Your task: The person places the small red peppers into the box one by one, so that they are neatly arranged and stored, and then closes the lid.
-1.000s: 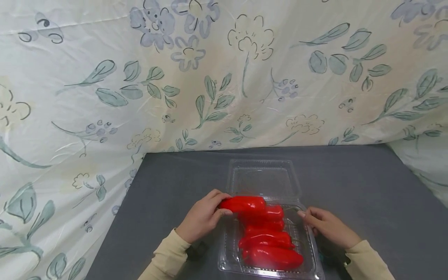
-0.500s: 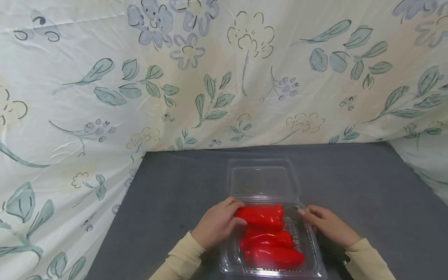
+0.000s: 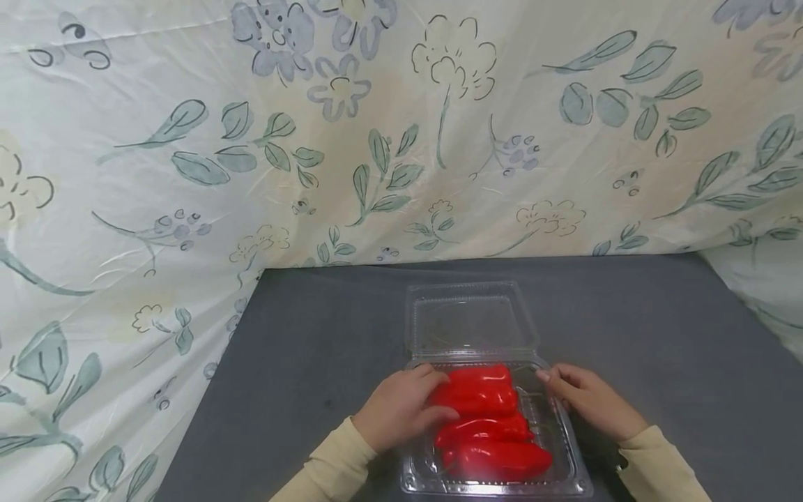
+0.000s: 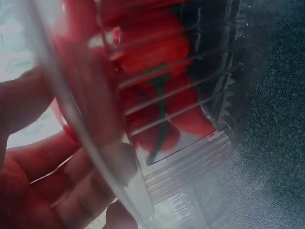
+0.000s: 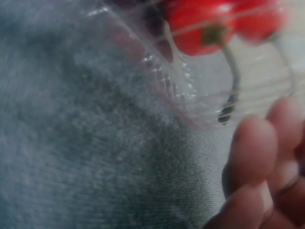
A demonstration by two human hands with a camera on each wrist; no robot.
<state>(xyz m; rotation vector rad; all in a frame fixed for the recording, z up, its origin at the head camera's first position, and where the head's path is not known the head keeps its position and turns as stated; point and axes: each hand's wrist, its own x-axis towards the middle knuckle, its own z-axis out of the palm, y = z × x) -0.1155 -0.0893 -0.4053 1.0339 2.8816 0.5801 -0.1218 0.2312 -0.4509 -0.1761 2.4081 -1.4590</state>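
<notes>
Several red peppers lie side by side in a clear plastic clamshell container (image 3: 495,489), its lid (image 3: 467,322) folded back behind it. Over the container's left wall reaches my left hand (image 3: 401,411), holding the left end of a red pepper (image 3: 484,401) between fingers and thumb near the back of the row. At the right rim, my right hand (image 3: 592,401) pinches the edge of the container between thumb and fingers. The left wrist view shows a green pepper stem (image 4: 161,105) through the clear ribbed wall. Another stem (image 5: 232,76) shows in the right wrist view, near the right fingertips (image 5: 252,148).
A dark grey cloth (image 3: 326,328) covers the table under the container. Behind and to the left hangs a pale curtain (image 3: 351,174) with flowers and leaves.
My left hand has brought the red pepper from above the container's back left corner down and right into the row, then shifted slightly forward. My right hand keeps its place on the rim.
</notes>
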